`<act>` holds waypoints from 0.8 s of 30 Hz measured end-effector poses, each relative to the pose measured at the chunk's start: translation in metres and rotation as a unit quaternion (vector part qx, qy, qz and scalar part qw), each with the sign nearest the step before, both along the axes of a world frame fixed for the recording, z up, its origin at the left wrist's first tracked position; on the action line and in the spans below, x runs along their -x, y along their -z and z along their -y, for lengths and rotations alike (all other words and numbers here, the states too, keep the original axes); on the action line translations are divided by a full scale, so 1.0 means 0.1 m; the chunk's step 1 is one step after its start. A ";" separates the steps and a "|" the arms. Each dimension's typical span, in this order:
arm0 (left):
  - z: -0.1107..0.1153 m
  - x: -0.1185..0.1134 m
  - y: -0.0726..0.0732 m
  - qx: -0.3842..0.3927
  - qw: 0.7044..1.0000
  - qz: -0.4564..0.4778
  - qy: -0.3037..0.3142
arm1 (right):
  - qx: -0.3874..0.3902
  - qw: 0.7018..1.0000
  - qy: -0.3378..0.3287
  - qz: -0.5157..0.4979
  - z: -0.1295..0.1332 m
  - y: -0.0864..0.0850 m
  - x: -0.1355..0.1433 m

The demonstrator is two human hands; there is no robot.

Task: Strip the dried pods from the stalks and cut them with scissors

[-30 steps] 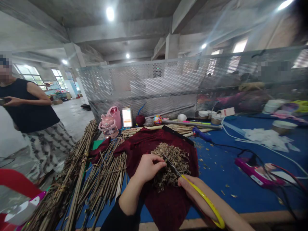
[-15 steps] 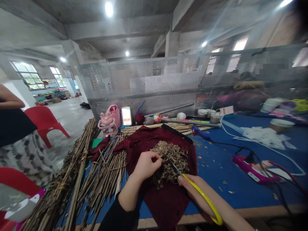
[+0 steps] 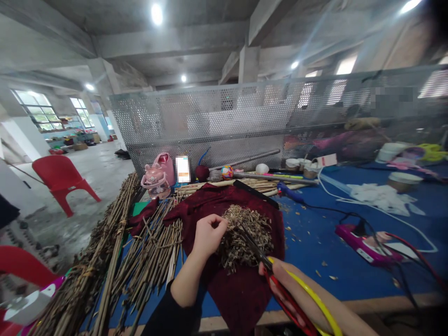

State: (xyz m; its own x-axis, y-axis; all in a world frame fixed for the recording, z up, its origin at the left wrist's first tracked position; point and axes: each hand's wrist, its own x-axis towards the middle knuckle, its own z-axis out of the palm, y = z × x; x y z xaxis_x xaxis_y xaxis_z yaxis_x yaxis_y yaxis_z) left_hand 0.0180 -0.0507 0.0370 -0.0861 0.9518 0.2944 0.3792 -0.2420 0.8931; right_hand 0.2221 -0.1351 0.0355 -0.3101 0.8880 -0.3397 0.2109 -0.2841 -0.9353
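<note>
In the head view, the left hand point(image 3: 210, 235) is curled, with thumb and forefinger brought together in a pinch at the left edge of a pile of dried plant bits point(image 3: 233, 254); whether anything sits between the fingertips, I cannot tell. The right hand point(image 3: 292, 282) is wrapped around the scissors point(image 3: 258, 252), whose red and yellow handles stand apart and whose dark blades point forward over the pile. The pile lies on a dark red cloth point(image 3: 243, 303), spread on the blue table point(image 3: 311, 247). Loose sticks point(image 3: 150, 252) lie left of the cloth, and beyond them a thick bundle point(image 3: 100, 247). A blue glue gun point(image 3: 292, 193) and a purple power strip point(image 3: 366, 248) lie to the right.
</note>
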 end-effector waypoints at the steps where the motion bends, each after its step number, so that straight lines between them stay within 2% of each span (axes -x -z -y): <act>1: 0.01 -0.01 0.00 0.003 1.000 0.003 0.011 | 0.001 1.000 0.000 -0.001 -0.01 0.02 0.02; 7: 0.06 -0.06 -0.03 0.018 0.994 -0.029 0.100 | 0.001 1.000 0.013 -0.005 -0.11 0.05 0.14; 11: 0.08 -0.07 -0.03 0.014 0.990 -0.055 0.130 | -0.009 1.000 -0.001 0.006 -0.15 0.05 0.19; 19: 0.07 -0.06 -0.01 0.006 0.990 -0.074 0.117 | -0.070 0.997 -0.004 -0.024 -0.17 0.03 0.22; 24: -0.02 0.06 0.01 -0.004 0.995 -0.089 0.041 | -0.033 0.996 0.032 -0.072 -0.12 0.07 0.08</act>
